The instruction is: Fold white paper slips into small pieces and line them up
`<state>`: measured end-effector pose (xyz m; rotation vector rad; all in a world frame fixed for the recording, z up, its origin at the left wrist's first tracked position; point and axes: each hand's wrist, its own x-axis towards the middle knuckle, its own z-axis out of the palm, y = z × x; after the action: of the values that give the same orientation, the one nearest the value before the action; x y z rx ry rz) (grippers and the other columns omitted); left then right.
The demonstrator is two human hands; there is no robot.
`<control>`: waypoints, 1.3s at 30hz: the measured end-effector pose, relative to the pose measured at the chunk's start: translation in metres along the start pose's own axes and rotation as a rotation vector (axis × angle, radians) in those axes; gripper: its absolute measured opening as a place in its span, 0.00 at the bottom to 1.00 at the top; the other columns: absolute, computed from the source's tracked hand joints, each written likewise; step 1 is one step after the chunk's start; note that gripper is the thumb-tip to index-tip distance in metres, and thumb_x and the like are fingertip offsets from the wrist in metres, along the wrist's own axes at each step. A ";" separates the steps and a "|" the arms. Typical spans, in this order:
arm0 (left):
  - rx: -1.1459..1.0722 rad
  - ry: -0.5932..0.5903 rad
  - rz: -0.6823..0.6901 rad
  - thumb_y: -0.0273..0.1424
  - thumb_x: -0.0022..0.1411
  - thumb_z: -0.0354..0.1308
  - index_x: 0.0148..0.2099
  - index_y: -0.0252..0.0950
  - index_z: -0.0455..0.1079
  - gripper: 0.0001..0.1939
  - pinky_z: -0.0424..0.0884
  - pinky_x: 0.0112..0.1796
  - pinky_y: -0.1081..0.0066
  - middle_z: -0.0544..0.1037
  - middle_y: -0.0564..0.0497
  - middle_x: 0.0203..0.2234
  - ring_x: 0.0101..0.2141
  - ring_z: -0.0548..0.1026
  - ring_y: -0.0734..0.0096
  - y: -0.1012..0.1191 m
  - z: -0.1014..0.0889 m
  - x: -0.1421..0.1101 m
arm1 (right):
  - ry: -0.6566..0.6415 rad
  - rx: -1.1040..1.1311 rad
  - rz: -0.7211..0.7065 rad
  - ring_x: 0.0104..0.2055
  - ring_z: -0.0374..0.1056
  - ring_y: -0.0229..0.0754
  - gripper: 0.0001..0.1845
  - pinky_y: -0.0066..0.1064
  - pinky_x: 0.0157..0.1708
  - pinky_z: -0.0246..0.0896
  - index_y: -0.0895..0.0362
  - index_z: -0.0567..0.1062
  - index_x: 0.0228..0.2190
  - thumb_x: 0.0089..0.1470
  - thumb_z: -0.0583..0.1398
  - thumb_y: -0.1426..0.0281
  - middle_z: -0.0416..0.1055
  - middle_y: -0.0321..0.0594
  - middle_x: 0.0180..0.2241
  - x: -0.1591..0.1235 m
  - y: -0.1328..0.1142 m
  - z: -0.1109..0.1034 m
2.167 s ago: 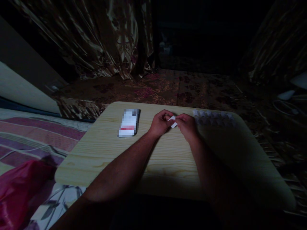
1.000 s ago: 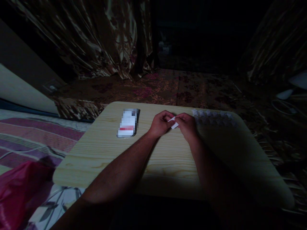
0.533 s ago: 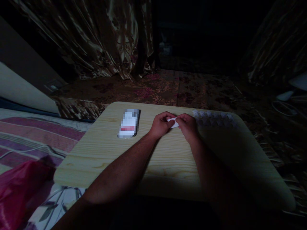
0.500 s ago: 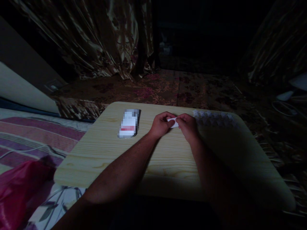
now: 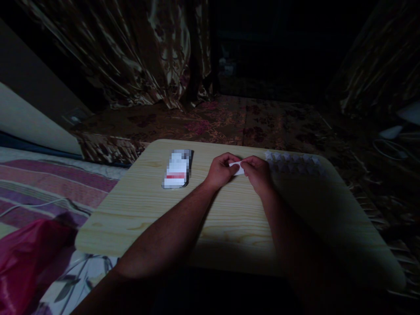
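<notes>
A small piece of white paper [image 5: 236,168] is pinched between my two hands, a little above or on the far part of the wooden table; the gap beneath it cannot be made out. My left hand [image 5: 221,170] grips its left side, thumb on top. On the right side, my right hand [image 5: 257,171] closes thumb and fingers on the paper's edge. Several small white folded paper pieces [image 5: 292,162] stand in two rows just beyond and right of my right hand. Parts of the paper are covered by my fingers.
A pixelated phone-like object [image 5: 177,169] lies on the left of the pale wooden table [image 5: 138,197]. Patterned curtains [image 5: 170,52] hang behind. A striped bed cover [image 5: 65,183] and a pink bag [image 5: 33,262] are at the left. A lamp-like white object [image 5: 392,131] stands at the far right.
Both hands stay almost in place, still pinching the white paper. The whole view has shifted very slightly; nothing has been let go.
</notes>
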<state>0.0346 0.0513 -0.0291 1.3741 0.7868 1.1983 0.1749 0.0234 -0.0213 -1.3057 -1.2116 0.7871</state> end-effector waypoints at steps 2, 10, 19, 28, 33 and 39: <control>-0.007 0.032 -0.011 0.30 0.47 0.66 0.35 0.33 0.73 0.11 0.61 0.23 0.76 0.74 0.53 0.22 0.22 0.68 0.77 0.001 0.001 0.000 | -0.011 0.003 0.016 0.20 0.61 0.36 0.09 0.27 0.22 0.55 0.57 0.75 0.26 0.44 0.61 0.65 0.69 0.33 0.19 0.000 0.001 0.001; -0.001 0.026 0.012 0.29 0.48 0.65 0.34 0.33 0.72 0.10 0.62 0.24 0.76 0.74 0.53 0.23 0.22 0.68 0.77 0.000 0.002 0.000 | 0.013 -0.052 -0.008 0.21 0.62 0.37 0.09 0.27 0.22 0.55 0.58 0.75 0.26 0.44 0.60 0.65 0.68 0.33 0.17 -0.001 0.002 0.002; 0.051 0.019 0.035 0.29 0.50 0.64 0.35 0.33 0.71 0.09 0.63 0.25 0.76 0.73 0.53 0.24 0.23 0.69 0.77 -0.001 0.001 -0.001 | -0.008 -0.032 -0.008 0.21 0.61 0.36 0.07 0.26 0.22 0.54 0.58 0.74 0.25 0.42 0.60 0.67 0.68 0.32 0.17 0.001 0.007 0.002; -0.033 0.075 0.018 0.27 0.49 0.63 0.42 0.34 0.75 0.15 0.63 0.25 0.76 0.74 0.54 0.25 0.23 0.68 0.78 0.000 0.001 0.001 | -0.032 -0.027 0.037 0.19 0.60 0.35 0.08 0.27 0.21 0.54 0.58 0.75 0.25 0.41 0.60 0.67 0.69 0.33 0.18 0.001 0.005 0.002; -0.059 0.076 0.004 0.26 0.49 0.62 0.40 0.34 0.76 0.14 0.64 0.25 0.76 0.75 0.53 0.26 0.24 0.69 0.77 0.003 0.001 0.000 | -0.027 -0.001 0.040 0.19 0.61 0.35 0.08 0.26 0.20 0.54 0.58 0.76 0.26 0.41 0.60 0.67 0.70 0.33 0.18 0.001 0.006 0.003; -0.063 0.126 -0.016 0.26 0.47 0.62 0.39 0.34 0.74 0.13 0.64 0.24 0.75 0.75 0.54 0.24 0.22 0.70 0.76 0.004 0.001 0.001 | -0.027 0.032 0.082 0.19 0.62 0.35 0.09 0.26 0.19 0.54 0.59 0.77 0.27 0.41 0.60 0.69 0.71 0.34 0.18 0.001 0.004 0.003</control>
<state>0.0355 0.0508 -0.0248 1.2482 0.8393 1.2960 0.1734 0.0257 -0.0251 -1.3291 -1.1680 0.8827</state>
